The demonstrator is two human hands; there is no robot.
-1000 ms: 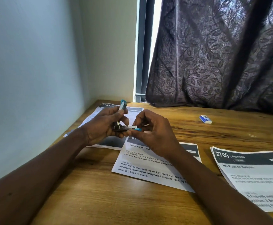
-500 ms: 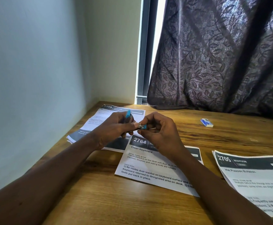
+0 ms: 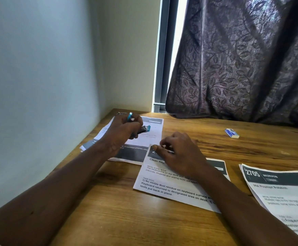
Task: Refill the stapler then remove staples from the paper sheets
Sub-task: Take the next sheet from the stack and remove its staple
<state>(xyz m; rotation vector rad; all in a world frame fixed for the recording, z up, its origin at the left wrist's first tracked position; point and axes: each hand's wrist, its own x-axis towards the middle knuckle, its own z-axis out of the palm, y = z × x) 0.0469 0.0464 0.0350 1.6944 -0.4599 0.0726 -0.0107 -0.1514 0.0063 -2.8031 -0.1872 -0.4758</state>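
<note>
Separated now, the two hands no longer meet at the stapler [image 3: 143,129]: the right hand [image 3: 180,155] has dropped onto the top left corner of the middle sheet [image 3: 171,190], while the left hand [image 3: 121,134] has carried the stapler back over the left stack of sheets [image 3: 152,137]. The left grip is wrapped round the stapler's body, which is held in the air with one blue tip pointing up and another pointing forward, so it looks hinged open. The right grip is curled at the paper's corner, but I cannot tell whether it pinches anything there. Loading seems paused or over, with attention turning to the stapled corner. A wooden counter [image 3: 127,219] carries a third sheet [image 3: 282,192] at the right and a small staple box [image 3: 231,133] well apart near the back. Behind stand a pale wall [image 3: 38,86], a dark window frame [image 3: 162,59] and a patterned curtain [image 3: 242,59].
</note>
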